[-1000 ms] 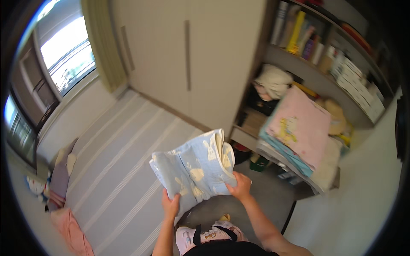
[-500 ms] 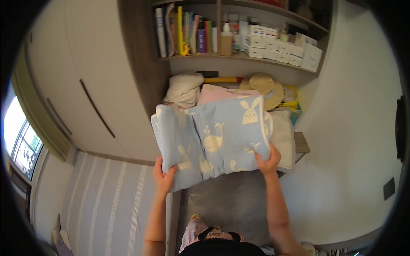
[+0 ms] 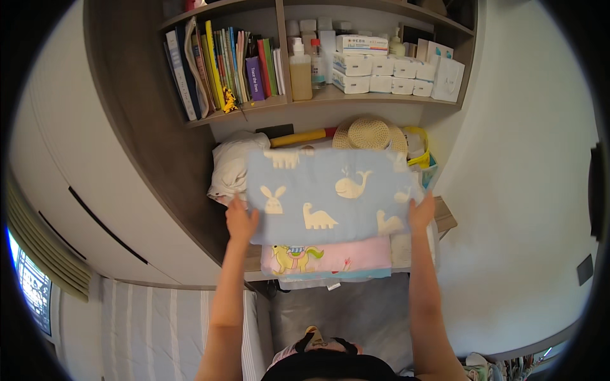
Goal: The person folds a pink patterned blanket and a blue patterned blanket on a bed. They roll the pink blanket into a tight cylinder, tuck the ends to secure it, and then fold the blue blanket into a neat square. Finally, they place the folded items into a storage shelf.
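A light blue folded blanket (image 3: 330,190) with cream bunnies, whales and dinosaurs spreads over a stack on the desk-like surface. My left hand (image 3: 241,219) grips its left edge. At the right edge, my right hand (image 3: 421,213) has hold of it in the same way. The fingers of both hands are partly hidden or a little blurred. Beneath the blanket, the front of a pink folded cloth (image 3: 337,255) with a cartoon horse sticks out, with a pale blue and white layer under it.
Behind lie a crumpled white cloth (image 3: 232,165), a yellow and red rod (image 3: 302,137), a straw hat (image 3: 368,133) and a yellow-handled bag (image 3: 419,146). Above, a shelf (image 3: 254,108) holds books, a pump bottle (image 3: 300,73) and tissue packs (image 3: 381,73). A striped bed (image 3: 159,324) stands at left.
The blue blanket has moved away from me and down onto the stack. Its creased, folded face now lies smoother, and my hands have shifted to its two side edges.
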`<state>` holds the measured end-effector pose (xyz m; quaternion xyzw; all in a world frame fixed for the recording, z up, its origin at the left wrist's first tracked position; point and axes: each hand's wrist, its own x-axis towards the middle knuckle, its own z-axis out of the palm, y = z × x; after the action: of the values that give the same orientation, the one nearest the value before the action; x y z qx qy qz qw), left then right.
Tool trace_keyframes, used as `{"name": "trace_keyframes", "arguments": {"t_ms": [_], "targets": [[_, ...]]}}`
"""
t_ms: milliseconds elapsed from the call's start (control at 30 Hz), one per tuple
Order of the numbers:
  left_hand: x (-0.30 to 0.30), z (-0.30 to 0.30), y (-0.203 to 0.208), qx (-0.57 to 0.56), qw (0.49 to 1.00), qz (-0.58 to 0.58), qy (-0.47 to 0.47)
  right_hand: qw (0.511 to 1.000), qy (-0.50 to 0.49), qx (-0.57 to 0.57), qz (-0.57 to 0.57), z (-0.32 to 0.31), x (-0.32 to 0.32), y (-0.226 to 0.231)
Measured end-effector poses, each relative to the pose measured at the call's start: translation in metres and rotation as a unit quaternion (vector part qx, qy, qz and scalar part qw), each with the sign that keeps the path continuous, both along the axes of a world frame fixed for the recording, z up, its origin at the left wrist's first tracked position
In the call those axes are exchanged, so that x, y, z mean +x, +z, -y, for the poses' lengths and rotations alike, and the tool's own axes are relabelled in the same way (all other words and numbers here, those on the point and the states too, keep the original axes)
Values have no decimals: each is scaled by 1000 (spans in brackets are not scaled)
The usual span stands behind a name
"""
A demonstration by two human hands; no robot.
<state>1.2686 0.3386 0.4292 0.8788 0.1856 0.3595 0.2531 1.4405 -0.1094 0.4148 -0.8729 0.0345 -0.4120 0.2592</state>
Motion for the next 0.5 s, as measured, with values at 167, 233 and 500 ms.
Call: {"name": "trace_keyframes", "arguments": {"t_ms": [167, 233, 500], "targets": [[46, 71, -25, 182, 973, -59, -129, 975, 161, -109, -109, -108, -12, -58], [56, 74, -38, 192, 971, -96, -104, 953, 150, -150, -218, -152, -31, -40], [70, 60, -85, 125, 969, -165, -131, 921, 107, -248, -280, -182, -18, -78]]}}
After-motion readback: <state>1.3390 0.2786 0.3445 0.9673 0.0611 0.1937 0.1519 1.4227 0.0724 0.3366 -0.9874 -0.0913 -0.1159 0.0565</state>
